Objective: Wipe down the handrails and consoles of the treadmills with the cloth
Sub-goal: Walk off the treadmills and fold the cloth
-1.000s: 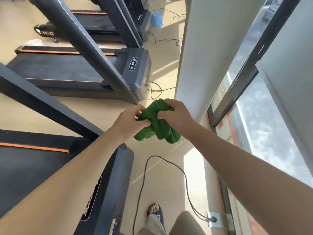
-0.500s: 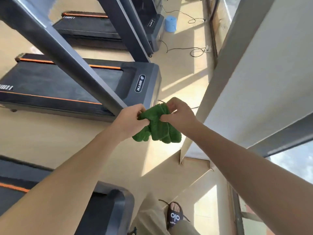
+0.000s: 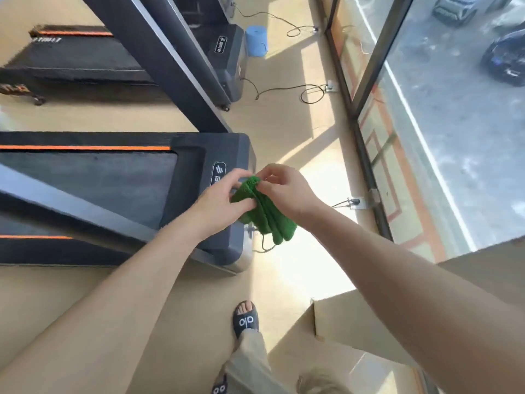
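A green cloth (image 3: 268,220) hangs folded in front of me, held by both hands. My left hand (image 3: 220,203) grips its left side, and my right hand (image 3: 287,191) pinches its top edge. Below the hands lies a black treadmill (image 3: 119,183) with orange stripes; its grey upright bar (image 3: 71,206) slants in from the left edge. A second treadmill (image 3: 85,66) lies farther off, with its own dark upright (image 3: 159,64). No console or handrail top is in view.
Power cords (image 3: 301,91) and floor sockets (image 3: 355,201) run along the tan floor by the glass wall (image 3: 426,137) on the right. A blue roll (image 3: 256,41) stands beyond the far treadmill. A beige pillar base (image 3: 369,322) is at lower right. My sandalled foot (image 3: 245,318) is below.
The view has swung forward along the treadmill row, past the pillar. The cloth has gone from a bunched wad to hanging folds, with my right hand now pinching its top edge.
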The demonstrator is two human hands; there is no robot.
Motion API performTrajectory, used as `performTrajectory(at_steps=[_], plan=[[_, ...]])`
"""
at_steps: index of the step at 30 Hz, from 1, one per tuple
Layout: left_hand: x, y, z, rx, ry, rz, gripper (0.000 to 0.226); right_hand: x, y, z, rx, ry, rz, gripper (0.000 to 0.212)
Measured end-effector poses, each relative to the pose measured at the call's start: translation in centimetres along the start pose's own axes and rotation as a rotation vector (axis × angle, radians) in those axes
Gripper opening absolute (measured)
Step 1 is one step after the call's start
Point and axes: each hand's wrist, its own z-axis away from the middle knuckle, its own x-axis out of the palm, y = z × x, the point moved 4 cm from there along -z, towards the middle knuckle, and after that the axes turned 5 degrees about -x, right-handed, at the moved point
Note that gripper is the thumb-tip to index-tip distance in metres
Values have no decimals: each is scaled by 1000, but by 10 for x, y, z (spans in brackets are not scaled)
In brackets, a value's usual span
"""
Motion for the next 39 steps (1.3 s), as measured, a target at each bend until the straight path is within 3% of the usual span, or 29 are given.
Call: performTrajectory(at_steps=[3,6,10,14,17,19,20,23,25,29,33,39], plan=[[-28,8,-54,24,52,-65,15,-8,-1,-57,34,68,-42,9],[-52,30,-112,52,49,-111,8,-23,-7,-110,91,61,-69,15],[-73,64,-177,113,48,-143,14,-57,-24,-173,30,83,30,12],[-87,102,-253,162,136,-240,29,-104,-24,-248,7,149,-29,12],[-100,107,-326,-2,176,-205,27,-148,-14,-309,-2,262,-43,12],[-102,102,-380,-179,80,-344,16,-183,-7,-358,-16,315,-33,12],[-101,103,-407,-218,12,-385,25,-198,-4,-384,-35,310,-10,11],[-88,146,-493,-155,-76,-248,82,-241,1,-468,-107,204,75,10],[-79,193,-551,-46,-105,-152,91,-269,3,-518,-137,148,128,14],[-77,260,-659,32,-60,-119,48,-335,-7,-608,-182,112,180,12],[-94,296,-734,46,-36,-126,28,-382,-21,-689,-267,83,333,15],[-140,322,-847,27,-139,-66,40,-413,-31,-822,-321,129,465,22]])
